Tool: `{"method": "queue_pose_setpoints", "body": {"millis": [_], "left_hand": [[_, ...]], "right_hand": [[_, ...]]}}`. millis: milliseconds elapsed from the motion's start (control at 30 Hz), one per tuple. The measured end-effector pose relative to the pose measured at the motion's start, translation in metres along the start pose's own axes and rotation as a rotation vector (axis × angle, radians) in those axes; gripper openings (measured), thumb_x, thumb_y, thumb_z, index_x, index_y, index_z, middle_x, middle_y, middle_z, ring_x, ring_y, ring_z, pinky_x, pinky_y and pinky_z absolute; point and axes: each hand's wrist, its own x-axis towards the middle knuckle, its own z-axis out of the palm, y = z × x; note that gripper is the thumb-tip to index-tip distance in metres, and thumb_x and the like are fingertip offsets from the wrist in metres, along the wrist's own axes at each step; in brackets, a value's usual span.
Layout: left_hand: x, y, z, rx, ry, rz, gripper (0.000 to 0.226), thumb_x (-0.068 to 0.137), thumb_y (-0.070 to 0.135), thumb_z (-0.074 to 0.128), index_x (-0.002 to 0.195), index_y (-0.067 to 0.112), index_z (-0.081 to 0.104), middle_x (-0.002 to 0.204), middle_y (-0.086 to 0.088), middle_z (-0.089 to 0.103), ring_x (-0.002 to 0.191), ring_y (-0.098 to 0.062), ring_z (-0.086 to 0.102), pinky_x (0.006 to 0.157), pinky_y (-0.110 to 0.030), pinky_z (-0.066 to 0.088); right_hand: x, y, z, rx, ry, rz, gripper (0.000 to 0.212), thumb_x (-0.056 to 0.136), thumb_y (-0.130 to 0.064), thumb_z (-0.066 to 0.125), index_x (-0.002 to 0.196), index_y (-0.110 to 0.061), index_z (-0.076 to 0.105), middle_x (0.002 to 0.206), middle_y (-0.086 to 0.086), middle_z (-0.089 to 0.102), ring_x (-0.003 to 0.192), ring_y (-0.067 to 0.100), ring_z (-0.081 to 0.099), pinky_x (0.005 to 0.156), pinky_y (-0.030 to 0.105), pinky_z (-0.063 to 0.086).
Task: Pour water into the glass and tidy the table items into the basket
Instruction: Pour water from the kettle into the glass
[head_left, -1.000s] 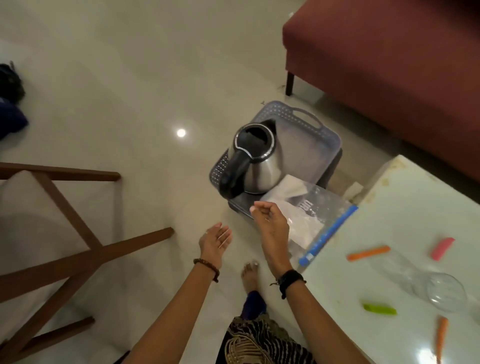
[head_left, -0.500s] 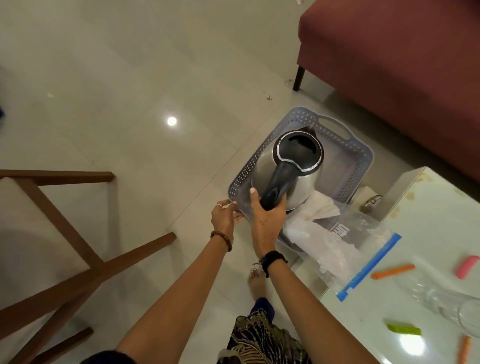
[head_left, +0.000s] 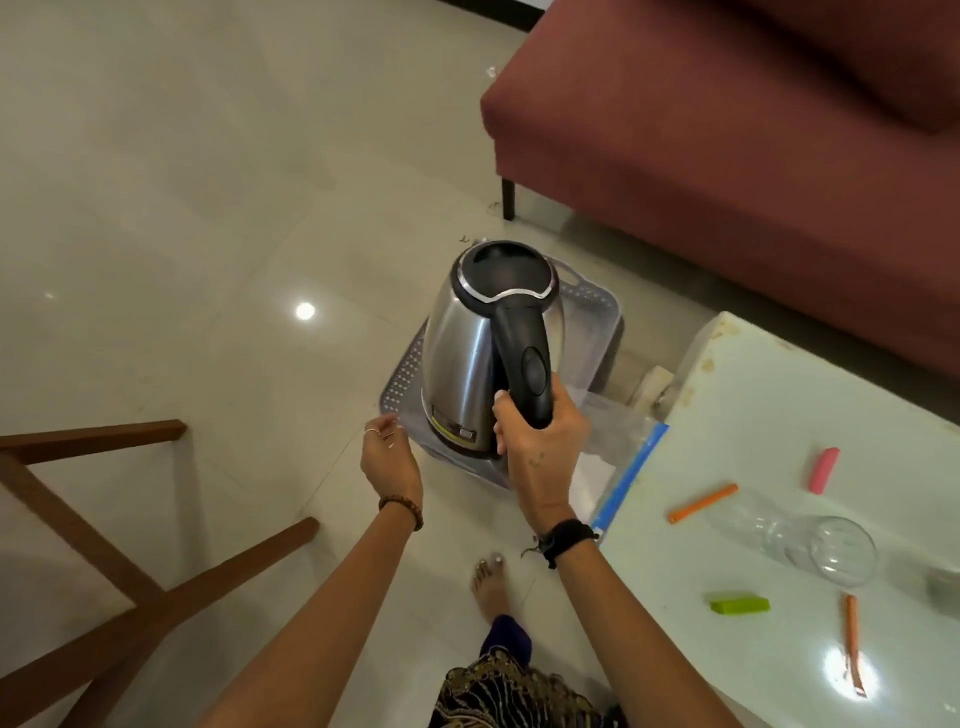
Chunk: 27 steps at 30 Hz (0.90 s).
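While right hand (head_left: 543, 447) grips kettle (head_left: 467, 364) (handle) | left hand (head_left: 389, 457) open, touching basket (head_left: 402, 379)

Floor (head_left: 208, 208): glossy pale tile, thin grout lines, one round ceiling-light reflection (head_left: 305, 311). Maroon upholstered sofa (head_left: 727, 156) stood upper right on a dark leg (head_left: 508, 200). Brown wooden frame (head_left: 104, 545) crossed lower left. White table (head_left: 779, 415), stained at its far corner, lay at right.
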Motion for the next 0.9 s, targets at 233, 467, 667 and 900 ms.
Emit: {"method": "queue_pose_setpoints", "body": {"millis": [233,467,667,900], "left_hand": [[-0.133,-0.01,0.003,-0.058,-0.167,0.147,0.015,0.088,0.005,0.052,0.1,0.007,0.061,0.093,-0.007,0.063,0.089,-0.02,0.057,0.088,-0.043,0.05],[-0.284,-0.051,0.034,0.029,-0.446,0.323,0.011,0.088,0.007,0.056,0.098,0.003,0.061,0.091,-0.012,0.063,0.073,-0.007,0.055,0.071,-0.015,0.046],[-0.37,-0.066,0.081,0.107,-0.703,0.373,0.007,0.089,0.009,0.056,0.095,0.007,0.06,0.09,-0.006,0.062,0.083,-0.018,0.057,0.078,-0.035,0.049],[-0.382,-0.092,0.142,0.242,-0.853,0.477,0.009,0.086,0.007,0.061,0.095,0.009,0.062,0.094,-0.005,0.065,0.085,-0.018,0.062,0.075,-0.01,0.048]], "right_hand": [[-0.05,-0.058,-0.148,-0.065,-0.031,-0.019,0.006,0.068,-0.037,0.063,0.07,-0.034,0.058,0.057,0.008,0.056,0.049,0.026,0.052,0.045,0.031,0.046],[-0.101,-0.084,-0.313,-0.172,0.025,0.031,0.013,0.077,-0.018,0.066,0.073,-0.028,0.059,0.055,0.004,0.056,0.046,0.019,0.05,0.049,0.028,0.047],[-0.124,-0.071,-0.419,-0.339,0.13,0.141,0.025,0.065,-0.036,0.061,0.071,-0.012,0.061,0.055,0.02,0.057,0.045,0.032,0.05,0.045,0.041,0.048],[-0.12,-0.021,-0.492,-0.581,0.116,0.263,0.023,0.067,-0.043,0.062,0.066,-0.022,0.054,0.06,0.008,0.062,0.058,0.027,0.06,0.055,0.044,0.057]]}}
